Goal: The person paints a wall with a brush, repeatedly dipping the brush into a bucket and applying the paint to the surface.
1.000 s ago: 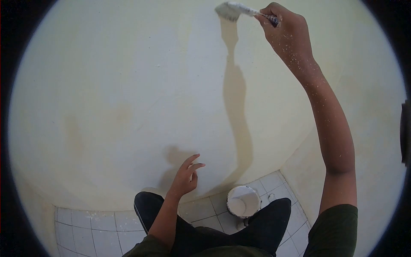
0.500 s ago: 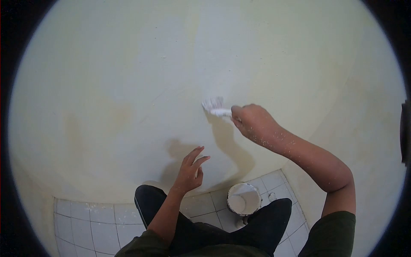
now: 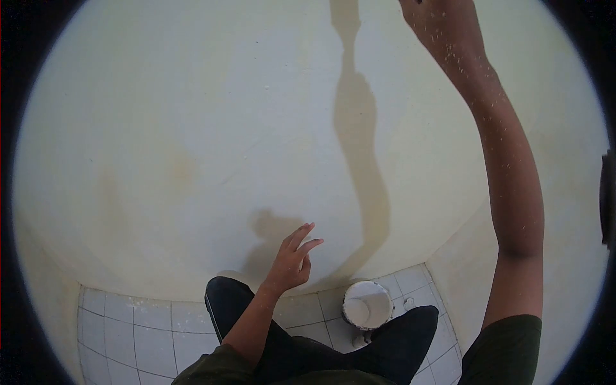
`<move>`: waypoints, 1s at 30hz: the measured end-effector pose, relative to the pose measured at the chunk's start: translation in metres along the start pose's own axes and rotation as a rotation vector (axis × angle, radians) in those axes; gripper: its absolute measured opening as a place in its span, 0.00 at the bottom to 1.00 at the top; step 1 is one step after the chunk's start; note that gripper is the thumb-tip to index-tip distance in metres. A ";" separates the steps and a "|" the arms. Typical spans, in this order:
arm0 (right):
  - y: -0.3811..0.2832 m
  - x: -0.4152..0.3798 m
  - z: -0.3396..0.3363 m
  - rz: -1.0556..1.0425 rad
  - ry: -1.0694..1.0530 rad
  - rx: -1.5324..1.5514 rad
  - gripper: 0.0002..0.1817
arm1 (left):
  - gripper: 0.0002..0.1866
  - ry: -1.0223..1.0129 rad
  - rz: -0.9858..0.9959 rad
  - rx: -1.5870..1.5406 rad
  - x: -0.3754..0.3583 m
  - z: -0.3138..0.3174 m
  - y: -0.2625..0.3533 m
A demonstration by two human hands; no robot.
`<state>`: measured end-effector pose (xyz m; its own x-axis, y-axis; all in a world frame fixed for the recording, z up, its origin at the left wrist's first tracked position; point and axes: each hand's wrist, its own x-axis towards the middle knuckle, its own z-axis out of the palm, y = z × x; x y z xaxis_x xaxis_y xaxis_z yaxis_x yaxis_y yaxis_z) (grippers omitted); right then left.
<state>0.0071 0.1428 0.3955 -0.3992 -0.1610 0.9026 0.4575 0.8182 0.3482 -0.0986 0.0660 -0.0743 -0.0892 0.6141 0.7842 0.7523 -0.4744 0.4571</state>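
Note:
My right hand [image 3: 446,29] is raised to the top edge of the view, close to the pale wall [image 3: 256,128]. Its fingers look curled, but their tips and the paintbrush they gripped half a second ago lie beyond the edge. White paint specks dot this hand and forearm. Lower down, my left hand [image 3: 290,263] hovers in front of the wall with nothing in it, its fingers apart. Between my knees a white paint bucket [image 3: 367,305] stands on the floor, its rim smeared and whitish paint inside.
Grey-white floor tiles [image 3: 154,346] with white spatters run along the foot of the wall. A side wall [image 3: 513,276] meets it at a corner on the right. Patchy yellowish and whitish areas mark the wall, and my arm's shadow [image 3: 359,147] falls across it.
My right hand has swept upward along the wall from mid-view to the top edge, taking the paintbrush out of sight. My left hand has barely moved.

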 end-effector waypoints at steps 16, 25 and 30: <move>-0.067 -0.146 0.033 -0.115 -0.940 0.159 0.06 | 0.28 0.083 -0.058 0.029 -0.001 -0.011 -0.004; -0.020 -0.044 0.031 -0.231 -0.331 0.179 0.09 | 0.27 0.072 -0.044 -0.003 -0.004 -0.008 -0.003; -0.058 -0.002 -0.005 0.034 -0.420 0.014 0.10 | 0.27 0.072 -0.057 -0.012 -0.003 -0.009 -0.003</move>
<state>-0.0143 0.0924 0.3746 -0.6742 0.1029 0.7313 0.4665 0.8270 0.3137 -0.1066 0.0598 -0.0740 -0.1792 0.5934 0.7847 0.7366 -0.4478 0.5069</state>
